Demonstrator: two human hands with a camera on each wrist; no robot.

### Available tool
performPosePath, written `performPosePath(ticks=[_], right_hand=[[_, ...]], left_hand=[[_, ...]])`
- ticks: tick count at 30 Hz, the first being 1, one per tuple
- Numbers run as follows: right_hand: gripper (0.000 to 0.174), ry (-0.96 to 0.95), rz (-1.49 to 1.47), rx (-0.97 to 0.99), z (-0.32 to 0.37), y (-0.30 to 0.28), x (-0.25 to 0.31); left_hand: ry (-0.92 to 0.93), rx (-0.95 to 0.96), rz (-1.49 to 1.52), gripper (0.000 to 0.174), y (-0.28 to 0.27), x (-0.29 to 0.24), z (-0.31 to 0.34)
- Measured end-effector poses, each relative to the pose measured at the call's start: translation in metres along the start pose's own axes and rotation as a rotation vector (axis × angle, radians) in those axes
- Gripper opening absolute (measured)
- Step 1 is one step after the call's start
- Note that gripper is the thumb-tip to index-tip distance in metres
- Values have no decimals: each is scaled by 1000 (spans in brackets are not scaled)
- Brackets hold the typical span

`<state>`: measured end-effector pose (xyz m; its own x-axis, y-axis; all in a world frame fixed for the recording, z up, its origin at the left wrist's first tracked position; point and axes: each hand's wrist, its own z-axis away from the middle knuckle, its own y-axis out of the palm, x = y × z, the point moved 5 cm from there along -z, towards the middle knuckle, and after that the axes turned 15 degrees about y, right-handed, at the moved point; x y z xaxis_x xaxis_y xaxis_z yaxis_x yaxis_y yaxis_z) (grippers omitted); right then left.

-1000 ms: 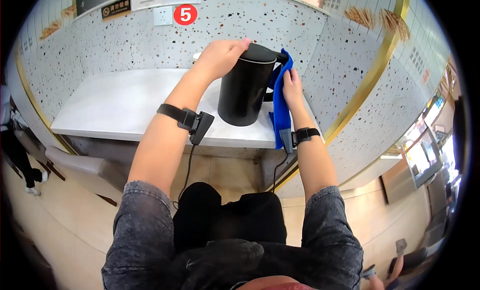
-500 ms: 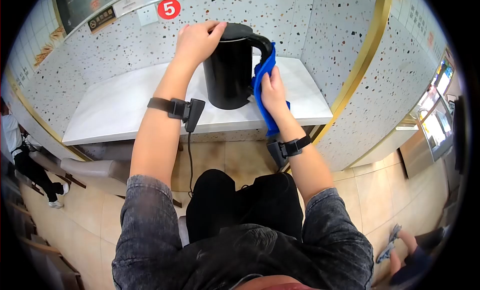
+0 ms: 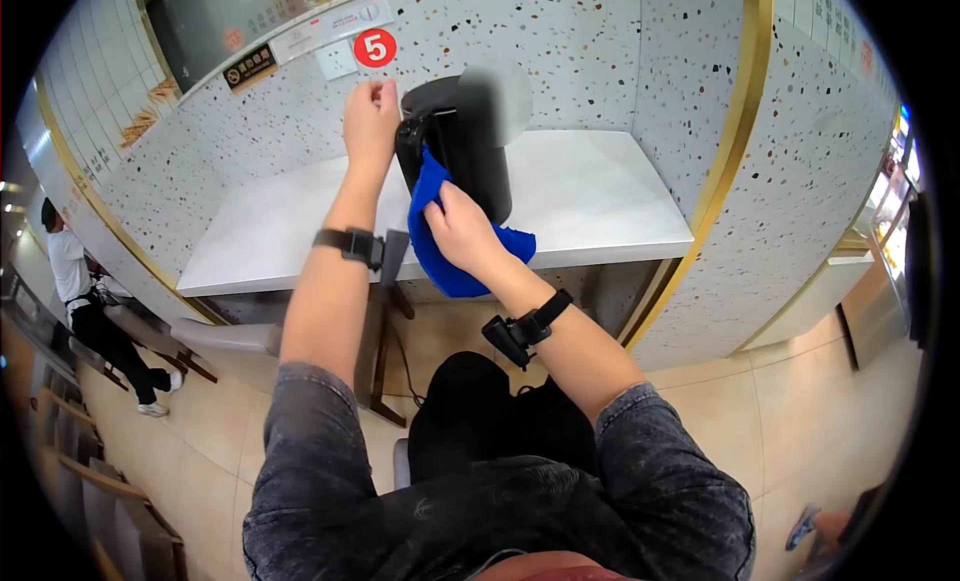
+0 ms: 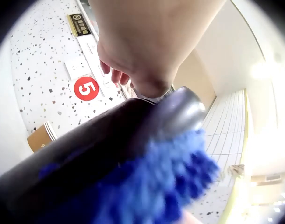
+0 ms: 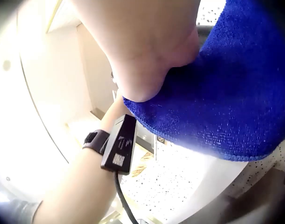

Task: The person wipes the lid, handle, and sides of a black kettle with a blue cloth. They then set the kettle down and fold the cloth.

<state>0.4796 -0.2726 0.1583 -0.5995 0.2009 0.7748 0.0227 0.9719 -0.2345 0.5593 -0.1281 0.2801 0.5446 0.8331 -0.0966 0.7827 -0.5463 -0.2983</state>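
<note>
A black electric kettle [image 3: 478,166] stands on the white table, its handle [image 3: 409,141] turned to the left and towards me. My right hand [image 3: 463,226] pinches a blue cloth [image 3: 430,246], which lies along the lower part of the handle and hangs past the table edge. In the right wrist view the cloth [image 5: 226,98] spreads out from under that hand. My left hand [image 3: 371,126] is just left of the kettle's lid [image 3: 432,94], fingers loosely bent and holding nothing visible. The left wrist view shows its fingertips [image 4: 116,76] beyond the kettle's top.
The white table [image 3: 270,226] sits against a speckled wall [image 3: 580,51] with a red number 5 sign [image 3: 375,48]. A brown cup [image 4: 42,137] stands near the wall. To the left are a chair [image 3: 225,336] and a person [image 3: 100,311] standing further off.
The kettle has turned, its handle swinging from the right side to the left. My left hand has come off the lid; my right hand has moved left with the cloth.
</note>
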Motion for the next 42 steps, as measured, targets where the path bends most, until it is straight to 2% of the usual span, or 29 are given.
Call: performPosePath(ticks=[2,3,7,9,10,12,13,14,16,18,20,23,25,26,28,29,30,32,34,36,37,38,40,42], right_hand=[[18,119,-57,46,-2,-2,-9],[18,120,-131,28,-3,-6,-13],[15,201,-397,-76,-3,-25,-35],[20,261,-446,-231,-5,-49,-43],[24,306,-496,-304,-8,-61,-43],[32,227,-804,-373,-26,-84,-45],[33,199,-648,-474,-23,-103,-15],[29,106,-720,-448,-35,-111,-24],[20,-3,-420,-458,-50,-129,-5],[14,-223,-51,-435,-59,-136,40],[20,-393,272,-435,-74,-134,65],[26,-371,403,-381,-97,-122,82],[33,-385,587,-172,-118,-102,84],[33,-382,589,-156,-128,-96,87],[35,-155,769,199,-148,-72,79],[34,-65,763,217,-154,-66,77],[34,-64,758,225,-162,-63,70],[32,-153,884,176,-181,-61,53],[31,-120,932,167,-196,-66,42],[31,-194,1046,58,-202,-73,41],[30,-266,1013,0,-198,-72,45],[30,-266,1019,10,-195,-72,44],[27,-201,947,220,-171,-61,70],[28,-177,893,263,-168,-61,73]], left_hand=[[-254,-121,184,41,-15,-8,22],[-324,-100,251,44,-16,-8,33],[-355,-71,441,50,-12,-25,69],[-197,-208,531,52,-8,-51,78],[-204,-220,534,52,-11,-60,81],[-609,-86,879,54,2,-65,94],[-575,-92,843,56,3,-64,93],[-582,-103,848,56,4,-63,94],[-583,-71,827,57,3,-64,92],[-577,-61,839,59,5,-58,93],[-576,-50,846,60,4,-50,93],[-526,10,895,64,6,-39,91],[-540,24,934,64,5,-36,88],[-538,48,971,64,5,-34,88],[-531,72,989,64,8,-26,89],[-535,80,1013,63,9,-25,89],[-538,88,1037,63,9,-25,88],[-537,84,1041,63,10,-25,88],[-492,70,1057,64,9,-25,88],[-500,59,1046,65,8,-26,89],[-500,49,1015,65,7,-26,89],[-501,42,985,66,6,-26,90],[-522,-2,984,65,3,-28,91],[-543,-43,981,65,1,-29,91]])
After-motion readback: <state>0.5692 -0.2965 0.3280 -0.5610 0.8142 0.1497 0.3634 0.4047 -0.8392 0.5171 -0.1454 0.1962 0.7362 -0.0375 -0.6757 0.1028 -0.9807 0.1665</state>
